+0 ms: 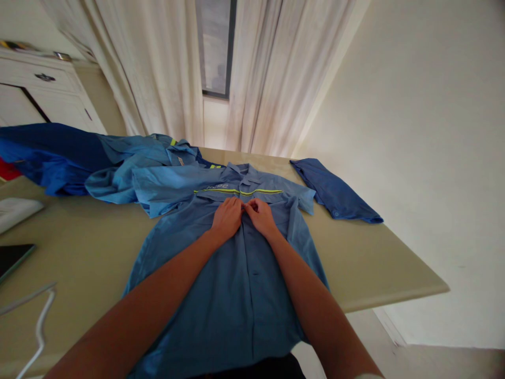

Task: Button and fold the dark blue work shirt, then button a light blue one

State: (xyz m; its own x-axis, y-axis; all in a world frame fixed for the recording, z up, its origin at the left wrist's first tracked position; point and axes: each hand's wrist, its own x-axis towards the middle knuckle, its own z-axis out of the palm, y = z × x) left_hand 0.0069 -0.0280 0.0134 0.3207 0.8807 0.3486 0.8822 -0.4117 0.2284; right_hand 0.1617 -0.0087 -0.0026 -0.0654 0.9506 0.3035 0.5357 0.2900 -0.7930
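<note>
A blue work shirt (236, 295) with a yellow-green stripe across the chest lies face up on the beige table (366, 263), collar away from me. My left hand (226, 218) and my right hand (260, 215) meet at the shirt's front placket just below the stripe. Both have their fingers curled and pinched on the fabric at the button line. One sleeve (335, 192) stretches out to the right. The shirt's hem hangs over the table's near edge.
More blue garments (118, 168) are heaped at the table's back left. A white hanger (39, 326) and a dark flat tablet (13, 255) lie at the left. Curtains (268, 73) hang behind, with a white cabinet (43, 89) at far left.
</note>
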